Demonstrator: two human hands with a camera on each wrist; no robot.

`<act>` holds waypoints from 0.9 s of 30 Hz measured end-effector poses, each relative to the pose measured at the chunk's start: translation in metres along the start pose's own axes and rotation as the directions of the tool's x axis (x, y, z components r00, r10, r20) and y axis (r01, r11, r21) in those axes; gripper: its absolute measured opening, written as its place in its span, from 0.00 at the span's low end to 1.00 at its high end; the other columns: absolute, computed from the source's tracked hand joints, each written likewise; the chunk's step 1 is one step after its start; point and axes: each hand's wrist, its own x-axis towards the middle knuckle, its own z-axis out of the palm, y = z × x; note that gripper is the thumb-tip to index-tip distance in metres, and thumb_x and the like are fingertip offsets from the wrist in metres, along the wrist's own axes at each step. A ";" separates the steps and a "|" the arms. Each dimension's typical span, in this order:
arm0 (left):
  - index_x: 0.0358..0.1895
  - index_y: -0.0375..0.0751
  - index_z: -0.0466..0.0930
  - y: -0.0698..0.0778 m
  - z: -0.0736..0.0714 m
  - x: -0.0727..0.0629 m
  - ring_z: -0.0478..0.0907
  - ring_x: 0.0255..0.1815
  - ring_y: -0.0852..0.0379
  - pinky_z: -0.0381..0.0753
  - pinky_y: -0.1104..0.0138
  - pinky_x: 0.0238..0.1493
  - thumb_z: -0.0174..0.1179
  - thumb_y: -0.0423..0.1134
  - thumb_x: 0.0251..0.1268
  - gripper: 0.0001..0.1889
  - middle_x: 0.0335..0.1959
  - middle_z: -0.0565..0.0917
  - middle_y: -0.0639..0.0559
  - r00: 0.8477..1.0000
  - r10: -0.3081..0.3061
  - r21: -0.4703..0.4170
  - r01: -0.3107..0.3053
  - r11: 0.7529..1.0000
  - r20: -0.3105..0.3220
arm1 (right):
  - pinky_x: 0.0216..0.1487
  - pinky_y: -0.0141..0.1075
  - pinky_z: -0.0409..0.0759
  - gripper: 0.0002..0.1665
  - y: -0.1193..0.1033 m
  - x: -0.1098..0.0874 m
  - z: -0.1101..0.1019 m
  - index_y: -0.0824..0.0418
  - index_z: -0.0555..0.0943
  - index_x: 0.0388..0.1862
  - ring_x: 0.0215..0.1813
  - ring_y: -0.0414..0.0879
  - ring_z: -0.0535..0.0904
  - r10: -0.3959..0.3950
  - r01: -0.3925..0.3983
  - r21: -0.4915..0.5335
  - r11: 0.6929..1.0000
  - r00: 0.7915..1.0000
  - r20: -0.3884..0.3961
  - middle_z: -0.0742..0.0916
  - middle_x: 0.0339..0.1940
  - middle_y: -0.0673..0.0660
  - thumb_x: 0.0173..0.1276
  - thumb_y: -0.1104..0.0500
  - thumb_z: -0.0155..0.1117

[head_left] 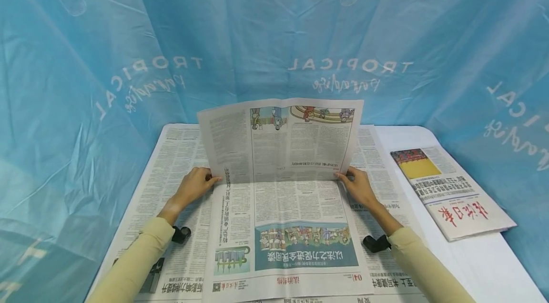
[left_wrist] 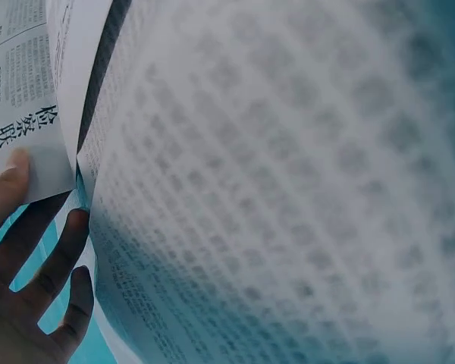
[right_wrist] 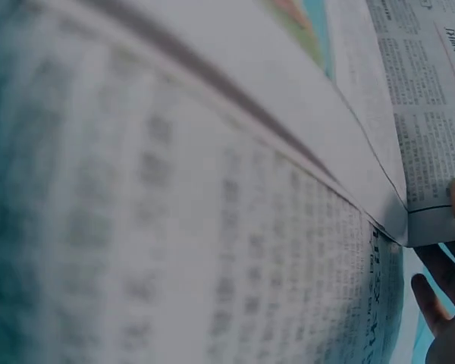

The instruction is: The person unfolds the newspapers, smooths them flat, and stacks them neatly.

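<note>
A newspaper sheet (head_left: 300, 203) is bent across its middle. Its upper half stands up toward the curtain, while the lower half lies flat toward me, printed upside down to my view. At the left end of the bend, my left hand (head_left: 195, 187) pinches the sheet's edge. My right hand (head_left: 358, 187) grips the opposite edge at about the same height. In the left wrist view, the thumb lies on the printed face and the fingers of the left hand (left_wrist: 38, 280) spread behind the paper. The right hand (right_wrist: 449, 303) shows a similar hold, partly cut off by the frame.
More newspaper pages (head_left: 180, 150) lie spread beneath the sheet on a white table (head_left: 401, 138). To the right rests a folded newspaper (head_left: 452, 193) with red lettering, near the table's edge. A blue printed curtain (head_left: 257, 31) hangs behind and at both sides.
</note>
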 end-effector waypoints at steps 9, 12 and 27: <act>0.31 0.33 0.87 0.000 0.003 0.001 0.71 0.17 0.63 0.69 0.67 0.22 0.65 0.43 0.64 0.14 0.23 0.85 0.47 1.000 0.005 0.011 -0.005 1.000 -0.029 | 0.32 0.38 0.80 0.14 -0.002 0.001 0.001 0.71 0.82 0.50 0.33 0.53 0.85 -0.013 0.013 -0.040 0.999 1.000 -0.021 0.88 0.35 0.65 0.69 0.63 0.64; 0.28 0.36 0.87 0.000 0.004 0.000 0.71 0.16 0.63 0.69 0.67 0.21 0.65 0.43 0.65 0.14 0.20 0.83 0.50 1.000 0.008 0.000 -0.008 1.000 -0.021 | 0.26 0.31 0.75 0.14 -0.003 0.000 0.002 0.72 0.82 0.48 0.28 0.49 0.82 0.006 -0.008 -0.047 0.999 1.000 -0.028 0.87 0.31 0.64 0.69 0.62 0.64; 0.24 0.44 0.85 0.007 0.008 -0.002 0.66 0.16 0.59 0.64 0.66 0.21 0.64 0.44 0.66 0.13 0.16 0.76 0.54 0.993 -0.097 0.035 0.095 0.995 0.069 | 0.25 0.33 0.69 0.13 -0.003 -0.003 0.004 0.64 0.75 0.29 0.23 0.45 0.74 0.101 -0.096 -0.150 0.984 0.995 0.021 0.82 0.23 0.58 0.71 0.58 0.62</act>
